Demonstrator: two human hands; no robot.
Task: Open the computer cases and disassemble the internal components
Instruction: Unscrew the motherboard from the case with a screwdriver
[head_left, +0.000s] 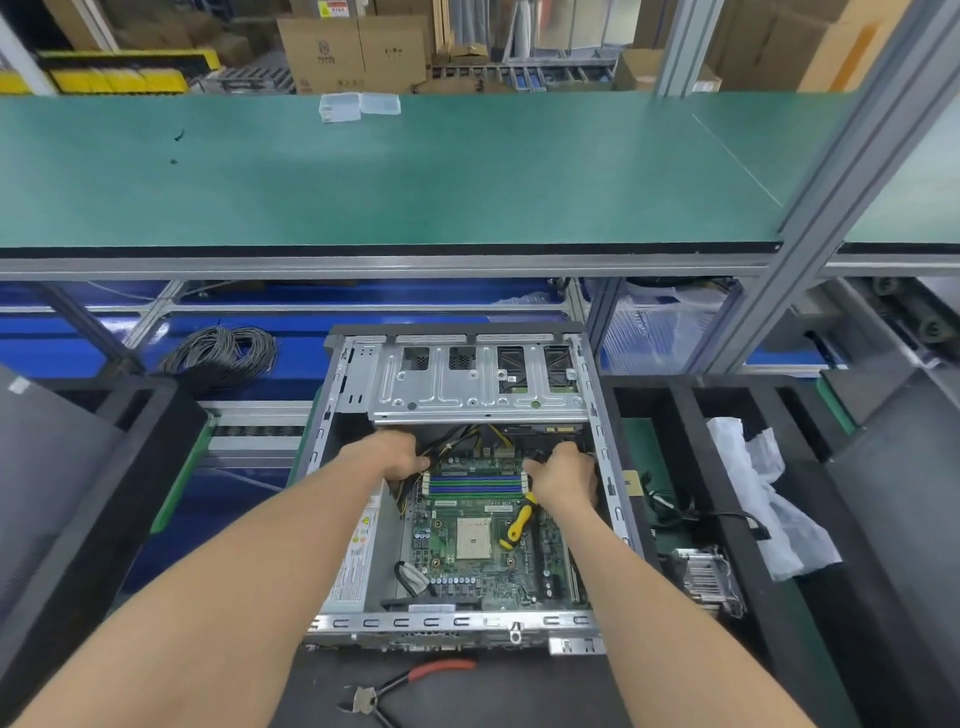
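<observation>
Reaching into the open grey steel computer case (332, 467) that lies on its side on the dark worktop (519, 691) in front of you, you have both hands at the far end of the green motherboard (467, 551), just under the silver sheet-metal drive cage (478, 384). Your left hand (395, 457) has its fingers curled down at the bundle of yellow and black power cables (457, 441) beside the blue and green memory slots (475, 484); whether it actually pinches a connector, I cannot tell. Your right hand (563, 475) is curled too, at the right end of those slots, and the yellow-and-black-handled screwdriver (518, 522) pokes out from beneath it, so you seem to be holding it in that hand while the fingertips work on something hidden. As for progress, I judge you well into this case: the side panel is off, the square beige processor socket (474, 538) sits bare with no cooler over it, the memory slots look empty, and a finned metal heatsink (704, 574) lies off to the right of the case. Still to come, by the look of it: the cables at the far end, the motherboard itself, the drive cage and whatever sits in it. The red-handled pliers (410, 680) lie on the worktop just in front of the case, within easy reach.
</observation>
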